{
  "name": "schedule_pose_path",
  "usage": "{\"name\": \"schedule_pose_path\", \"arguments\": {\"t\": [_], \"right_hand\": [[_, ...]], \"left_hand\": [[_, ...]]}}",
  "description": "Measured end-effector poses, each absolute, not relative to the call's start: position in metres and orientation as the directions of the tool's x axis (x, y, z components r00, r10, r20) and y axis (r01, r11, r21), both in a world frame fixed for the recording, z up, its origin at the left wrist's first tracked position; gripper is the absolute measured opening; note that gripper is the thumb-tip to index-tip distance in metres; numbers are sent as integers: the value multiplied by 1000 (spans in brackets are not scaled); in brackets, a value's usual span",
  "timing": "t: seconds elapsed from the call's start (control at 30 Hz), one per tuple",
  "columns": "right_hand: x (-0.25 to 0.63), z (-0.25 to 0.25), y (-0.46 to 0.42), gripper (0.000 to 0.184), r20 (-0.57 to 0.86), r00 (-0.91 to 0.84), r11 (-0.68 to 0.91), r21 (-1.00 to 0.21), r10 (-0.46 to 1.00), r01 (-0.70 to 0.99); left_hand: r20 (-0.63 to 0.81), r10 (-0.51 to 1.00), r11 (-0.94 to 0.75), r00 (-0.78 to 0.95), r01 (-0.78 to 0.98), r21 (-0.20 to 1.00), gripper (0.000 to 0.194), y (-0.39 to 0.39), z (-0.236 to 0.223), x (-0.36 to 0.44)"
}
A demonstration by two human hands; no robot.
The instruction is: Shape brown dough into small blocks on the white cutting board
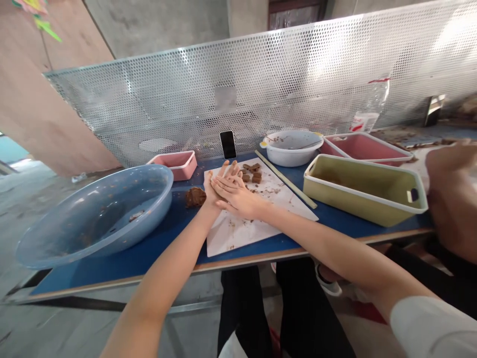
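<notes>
My left hand is held palm up over the white board, with fingers stretched out. Across its palm lies my right hand, flat and also with fingers extended. The palms are against each other, and whether anything sits between them is hidden. Just behind the hands, several small brown clay-like pieces rest on the board, with crumbs scattered around. A larger brown lump is on the blue table to the left of my hands.
At left stands a large blue basin, with a small pink bin behind it. A phone leans near the perforated screen. To the right are a pale stick, white basin, green bin, pink bin, bottle and another person's arm.
</notes>
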State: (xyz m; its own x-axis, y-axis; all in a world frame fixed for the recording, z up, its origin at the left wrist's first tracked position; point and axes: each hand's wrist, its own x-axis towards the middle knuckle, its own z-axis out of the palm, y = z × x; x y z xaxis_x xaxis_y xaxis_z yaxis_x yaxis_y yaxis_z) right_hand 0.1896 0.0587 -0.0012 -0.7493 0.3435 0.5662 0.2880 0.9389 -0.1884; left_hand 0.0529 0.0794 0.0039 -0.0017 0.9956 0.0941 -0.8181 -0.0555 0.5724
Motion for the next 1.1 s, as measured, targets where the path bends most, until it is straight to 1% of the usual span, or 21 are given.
{"name": "schedule_pose_path", "arguments": {"t": [0.07,0.1,0.2,0.27,0.33,0.4,0.53,0.63,0.73,0.83,0.9,0.97,1.03,1.1], "right_hand": [[187,-2,60,71,578,-722,924,-198,380,328],[187,-2,61,71,581,-710,915,-202,398,348],[187,-4,62,71,561,-725,914,-188,401,360],[187,-4,62,73,541,-757,929,-174,367,326],[186,-4,63,73,533,-773,938,-177,345,297],[184,-5,64,73,544,-758,932,-188,361,310],[182,-11,65,77,563,-713,904,-180,418,388],[181,-14,63,80,546,-750,925,-163,374,343],[179,-13,64,81,540,-764,935,-170,354,313],[178,-13,66,84,543,-734,909,-168,408,381],[179,-13,65,86,541,-723,896,-151,429,418],[179,-15,61,88,526,-752,910,-120,398,397],[177,-15,56,89,508,-792,935,-92,340,342],[173,-14,53,88,507,-800,943,-90,320,321]], "left_hand": [[79,995,0,59,-800,600,65,81,5,54],[53,997,7,50,-791,611,65,81,7,54],[58,998,-52,-20,-777,627,64,81,13,46],[62,996,-87,-62,-777,623,61,79,16,42],[73,995,-99,-68,-779,619,60,78,16,41],[58,997,-71,-45,-786,614,60,79,13,44],[31,999,-33,-18,-796,605,60,84,6,46],[41,998,-58,-41,-776,628,64,83,6,41],[57,998,-32,9,-742,670,65,79,9,40],[71,994,12,83,-729,685,70,76,14,42],[76,994,7,78,-740,673,72,75,16,40],[93,995,-40,27,-760,649,71,74,16,36],[114,993,-86,-18,-773,629,68,75,14,32],[122,992,-83,-6,-768,635,70,75,10,31]]}}
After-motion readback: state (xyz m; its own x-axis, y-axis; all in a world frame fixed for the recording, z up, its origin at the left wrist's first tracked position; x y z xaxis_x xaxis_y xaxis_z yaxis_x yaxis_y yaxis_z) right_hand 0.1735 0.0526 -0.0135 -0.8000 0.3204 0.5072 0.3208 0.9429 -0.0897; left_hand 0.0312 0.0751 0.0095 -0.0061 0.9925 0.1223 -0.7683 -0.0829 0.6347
